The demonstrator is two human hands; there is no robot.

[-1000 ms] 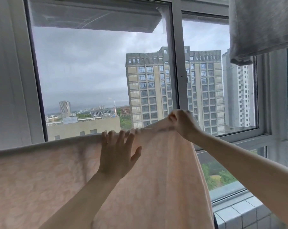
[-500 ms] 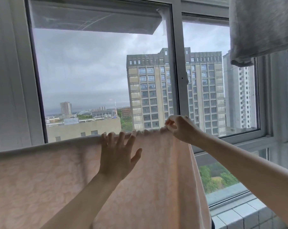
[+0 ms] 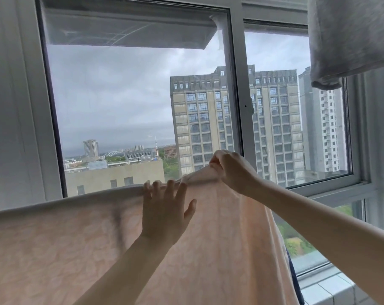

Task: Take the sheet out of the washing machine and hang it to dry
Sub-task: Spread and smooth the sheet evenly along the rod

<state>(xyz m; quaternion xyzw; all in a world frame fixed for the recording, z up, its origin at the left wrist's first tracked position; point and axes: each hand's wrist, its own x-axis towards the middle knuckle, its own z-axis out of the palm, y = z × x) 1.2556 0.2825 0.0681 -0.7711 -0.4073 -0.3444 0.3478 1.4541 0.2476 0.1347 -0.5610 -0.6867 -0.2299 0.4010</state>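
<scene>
Sheet [image 3: 65, 249] hangs draped over a hidden line or rod, nearest the camera, filling the lower frame. Left hand [image 3: 164, 214] lies flat, fingers spread, tips over the top fold. Right hand [image 3: 233, 170] pinches the fold's right end, lifted. Risk: pulling that end too far could drag the cloth off sideways or bunch it. Grey fabric [image 3: 351, 38] hangs up right, near. Window frame [image 3: 237, 95] beyond; buildings [image 3: 230, 126] outside.

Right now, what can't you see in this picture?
Head view only:
- The rail or line under the peach patterned sheet: the cloth covers it.
- Left hand fingertips: curled over the top fold.
- The sheet's bottom and left end: cut by the frame.
- The grey hanging cloth: its top is cut off.
</scene>
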